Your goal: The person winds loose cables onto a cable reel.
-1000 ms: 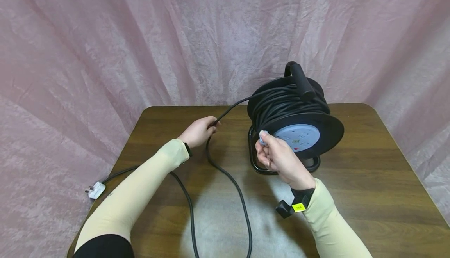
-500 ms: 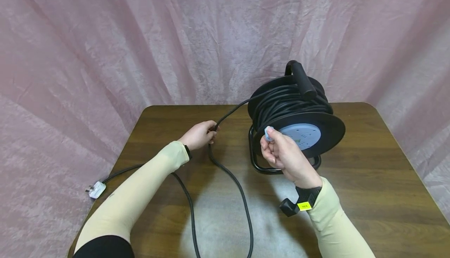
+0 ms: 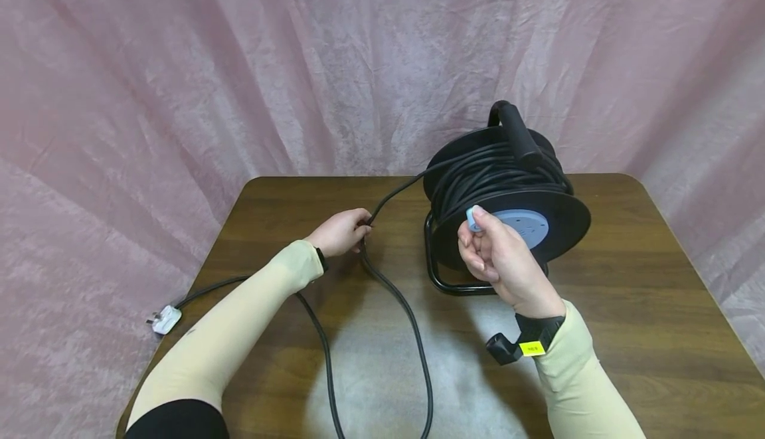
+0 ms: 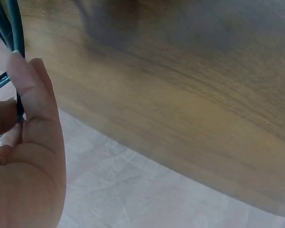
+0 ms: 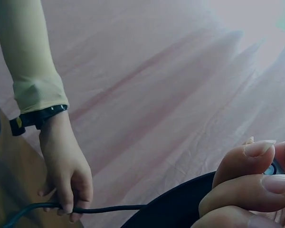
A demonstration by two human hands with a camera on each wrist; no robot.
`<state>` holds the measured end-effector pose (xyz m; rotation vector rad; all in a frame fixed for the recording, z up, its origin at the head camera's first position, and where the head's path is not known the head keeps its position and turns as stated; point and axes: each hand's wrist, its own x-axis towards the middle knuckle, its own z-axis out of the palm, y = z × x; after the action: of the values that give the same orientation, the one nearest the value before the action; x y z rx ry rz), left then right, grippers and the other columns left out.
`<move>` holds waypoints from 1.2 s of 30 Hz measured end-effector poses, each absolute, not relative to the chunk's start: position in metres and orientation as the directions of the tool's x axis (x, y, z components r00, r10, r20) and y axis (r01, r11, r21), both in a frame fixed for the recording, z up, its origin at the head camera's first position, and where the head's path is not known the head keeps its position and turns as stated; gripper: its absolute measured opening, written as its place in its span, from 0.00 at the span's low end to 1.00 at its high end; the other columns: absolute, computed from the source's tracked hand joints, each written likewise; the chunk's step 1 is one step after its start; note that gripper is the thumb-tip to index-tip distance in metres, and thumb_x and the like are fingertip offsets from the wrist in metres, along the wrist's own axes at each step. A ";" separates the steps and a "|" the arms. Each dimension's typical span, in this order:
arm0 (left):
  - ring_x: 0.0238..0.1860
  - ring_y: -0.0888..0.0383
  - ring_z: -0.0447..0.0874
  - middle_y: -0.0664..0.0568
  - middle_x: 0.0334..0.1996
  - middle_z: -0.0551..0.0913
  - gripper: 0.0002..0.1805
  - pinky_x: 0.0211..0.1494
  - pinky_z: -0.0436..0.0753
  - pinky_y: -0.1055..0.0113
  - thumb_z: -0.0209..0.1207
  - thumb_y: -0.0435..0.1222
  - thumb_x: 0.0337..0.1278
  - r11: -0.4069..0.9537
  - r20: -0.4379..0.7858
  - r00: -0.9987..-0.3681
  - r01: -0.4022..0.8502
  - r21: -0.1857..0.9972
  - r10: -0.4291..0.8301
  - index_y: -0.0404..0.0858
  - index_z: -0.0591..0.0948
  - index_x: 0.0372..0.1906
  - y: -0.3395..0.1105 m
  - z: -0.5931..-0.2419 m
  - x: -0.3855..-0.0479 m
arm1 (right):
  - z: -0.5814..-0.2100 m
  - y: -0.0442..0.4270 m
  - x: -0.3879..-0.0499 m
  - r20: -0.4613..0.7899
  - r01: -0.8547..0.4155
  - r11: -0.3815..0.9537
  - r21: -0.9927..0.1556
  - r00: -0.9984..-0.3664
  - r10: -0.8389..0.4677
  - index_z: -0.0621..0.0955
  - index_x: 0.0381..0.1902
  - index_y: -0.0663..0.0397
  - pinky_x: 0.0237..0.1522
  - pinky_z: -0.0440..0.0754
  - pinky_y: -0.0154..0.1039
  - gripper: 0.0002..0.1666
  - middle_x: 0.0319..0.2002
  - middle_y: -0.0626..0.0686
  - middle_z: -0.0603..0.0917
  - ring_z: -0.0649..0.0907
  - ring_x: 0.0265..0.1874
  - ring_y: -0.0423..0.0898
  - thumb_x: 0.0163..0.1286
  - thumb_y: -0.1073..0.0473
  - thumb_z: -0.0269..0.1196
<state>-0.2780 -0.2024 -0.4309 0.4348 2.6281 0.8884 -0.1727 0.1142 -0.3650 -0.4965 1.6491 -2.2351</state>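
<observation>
- Sitting near the back of the table (image 3: 645, 333), right of the middle, is the black reel (image 3: 564, 220), with black cable (image 3: 478, 176) wound on it.
- My right hand (image 3: 508, 260) pinches its pale blue knob (image 3: 472, 220), fingers curled.
- My left hand (image 3: 339, 232) pinches the cable, fingers bent.
- If my left grip slips, I think the cable could go loose and bunch up.

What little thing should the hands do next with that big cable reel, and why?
I'd probably turn the light blue knob a tiny bit. The right hand pinches that knob, the left hand holds the black cable leading to the cable reel, and part of that cable lies slack over the table, so a small turn might wind some in.
</observation>
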 end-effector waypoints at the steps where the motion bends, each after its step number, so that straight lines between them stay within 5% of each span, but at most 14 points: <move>1: 0.37 0.55 0.85 0.41 0.48 0.83 0.12 0.39 0.87 0.63 0.53 0.33 0.79 0.760 -0.210 -0.898 0.181 0.624 0.386 0.32 0.78 0.58 -0.202 -0.430 -0.278 | -0.365 0.115 -0.173 0.094 0.048 -0.291 -0.956 -0.886 -0.454 0.71 0.30 0.58 0.13 0.46 0.41 0.29 0.16 0.48 0.66 0.60 0.10 0.41 0.86 0.43 0.44; 14: 0.37 0.55 0.86 0.37 0.46 0.83 0.13 0.38 0.88 0.56 0.49 0.29 0.79 0.701 -0.184 -0.891 0.184 0.689 0.415 0.31 0.74 0.60 -0.192 -0.432 -0.276 | -0.360 0.125 -0.173 0.151 0.009 -0.334 -0.943 -0.880 -0.450 0.71 0.30 0.58 0.13 0.46 0.42 0.28 0.17 0.49 0.66 0.58 0.10 0.43 0.87 0.45 0.42; 21: 0.34 0.55 0.83 0.42 0.41 0.84 0.16 0.33 0.85 0.58 0.48 0.36 0.82 0.700 -0.159 -0.910 0.175 0.692 0.384 0.47 0.76 0.65 -0.188 -0.433 -0.273 | -0.358 0.134 -0.172 0.185 -0.018 -0.353 -0.936 -0.875 -0.447 0.72 0.31 0.59 0.13 0.46 0.42 0.28 0.17 0.51 0.66 0.58 0.10 0.45 0.87 0.47 0.41; 27: 0.34 0.53 0.84 0.37 0.44 0.82 0.19 0.38 0.87 0.47 0.47 0.35 0.83 0.663 -0.149 -0.913 0.156 0.732 0.379 0.48 0.75 0.70 -0.180 -0.431 -0.270 | -0.356 0.142 -0.173 0.204 -0.023 -0.375 -0.927 -0.869 -0.451 0.72 0.32 0.60 0.13 0.47 0.42 0.27 0.18 0.51 0.67 0.58 0.11 0.46 0.88 0.48 0.40; 36: 0.37 0.56 0.86 0.38 0.47 0.83 0.16 0.35 0.85 0.57 0.47 0.35 0.82 0.667 -0.159 -0.900 0.172 0.725 0.405 0.41 0.74 0.66 -0.170 -0.430 -0.269 | -0.354 0.150 -0.173 0.241 -0.039 -0.424 -0.905 -0.868 -0.434 0.71 0.31 0.59 0.12 0.46 0.41 0.27 0.17 0.52 0.65 0.57 0.10 0.46 0.88 0.51 0.39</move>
<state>-0.2691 -0.1703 -0.4298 0.4597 2.5770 1.0756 -0.1727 0.1499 -0.3540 -0.6602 1.5253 -2.3737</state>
